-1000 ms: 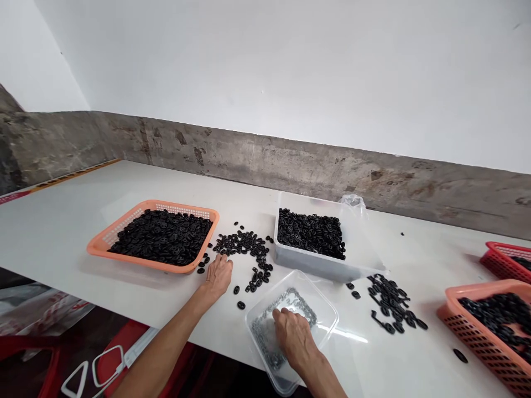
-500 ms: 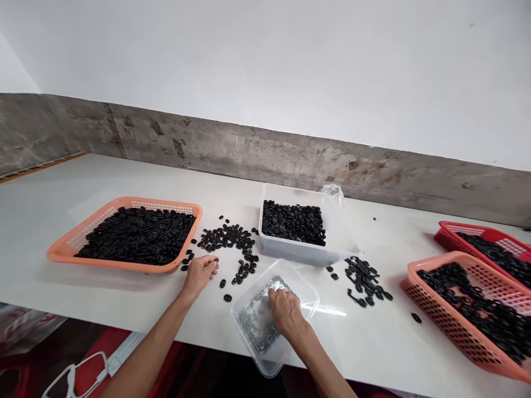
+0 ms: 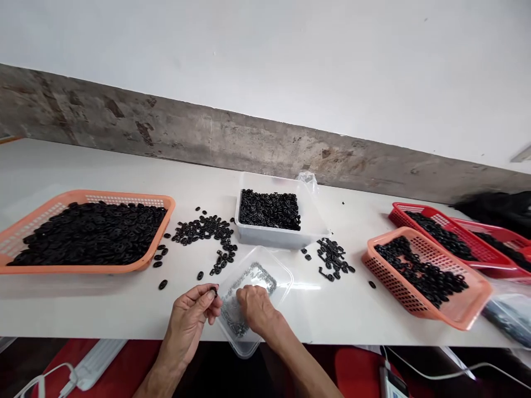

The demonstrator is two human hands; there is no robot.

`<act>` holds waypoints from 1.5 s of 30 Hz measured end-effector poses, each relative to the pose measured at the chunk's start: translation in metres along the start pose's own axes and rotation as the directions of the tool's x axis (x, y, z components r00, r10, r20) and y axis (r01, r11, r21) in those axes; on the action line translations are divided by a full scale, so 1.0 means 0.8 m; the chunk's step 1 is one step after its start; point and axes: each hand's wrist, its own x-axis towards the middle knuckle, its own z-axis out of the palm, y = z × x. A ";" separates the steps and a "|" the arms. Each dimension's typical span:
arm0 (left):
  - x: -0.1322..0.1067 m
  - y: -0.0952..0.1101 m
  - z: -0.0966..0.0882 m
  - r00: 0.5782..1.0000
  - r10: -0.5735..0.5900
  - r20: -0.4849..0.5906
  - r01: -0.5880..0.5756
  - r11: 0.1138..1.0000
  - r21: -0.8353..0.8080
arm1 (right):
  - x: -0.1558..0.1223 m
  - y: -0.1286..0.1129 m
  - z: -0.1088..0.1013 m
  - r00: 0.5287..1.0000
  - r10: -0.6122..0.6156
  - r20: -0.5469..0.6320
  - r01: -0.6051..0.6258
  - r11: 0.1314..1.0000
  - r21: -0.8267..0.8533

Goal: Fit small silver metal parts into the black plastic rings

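A white wall (image 3: pixel 290 55) over a rough grey concrete band (image 3: pixel 166 127), and below it a smooth, glossy white counter (image 3: pixel 352 315), hard and flat, so small parts likely skid on it.

The left hand (image 3: pixel 188 323) is raised just off the near edge. Its fingers (image 3: pixel 207 299) are closed in a tight pinch with the thumb on a small black oval plastic ring (image 3: pixel 214 291). The ring looks feather-light, stiff and a bit slick, and a fingertip pinch across its rim, as here, seems the sure hold.

Touching distance to the right, the right hand (image 3: pixel 255 309) is down in a clear plastic tray (image 3: pixel 284 272), its fingers (image 3: pixel 244 296) curled onto a bed of tiny silver metal pieces (image 3: pixel 254 275). Whether they have one nipped, I cannot tell.

Beyond the fingers lie a scatter of loose black rings (image 3: pixel 203 229) and a white tub (image 3: pixel 269 237) full of them. Far left of them sits a flat orange mesh tray (image 3: pixel 164 207), and well to the right an orange basket (image 3: pixel 456 316) and a red basket (image 3: pixel 398 213), all loaded with black rings.
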 end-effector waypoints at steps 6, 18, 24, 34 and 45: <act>-0.016 0.000 0.009 0.998 -0.068 -0.005 0.067 0.996 -0.054 | 0.014 0.011 -0.035 0.980 0.199 0.023 -0.178 0.814 0.552; -0.046 -0.003 0.035 0.985 -0.166 0.036 0.168 0.983 -0.070 | -0.012 -0.027 -0.079 0.881 0.409 0.237 -0.087 -0.352 0.932; -0.051 -0.005 0.033 0.990 -0.135 0.028 0.135 0.991 0.007 | -0.013 -0.037 -0.092 0.880 0.451 0.147 -0.077 -0.170 0.982; -0.056 -0.006 0.032 0.993 -0.117 -0.025 0.118 0.992 0.039 | -0.017 -0.048 -0.093 0.879 0.473 0.054 -0.085 0.044 0.995; -0.059 -0.012 0.028 0.997 -0.074 -0.022 0.076 0.991 0.107 | -0.019 -0.055 -0.092 0.899 0.438 -0.011 -0.048 0.124 0.991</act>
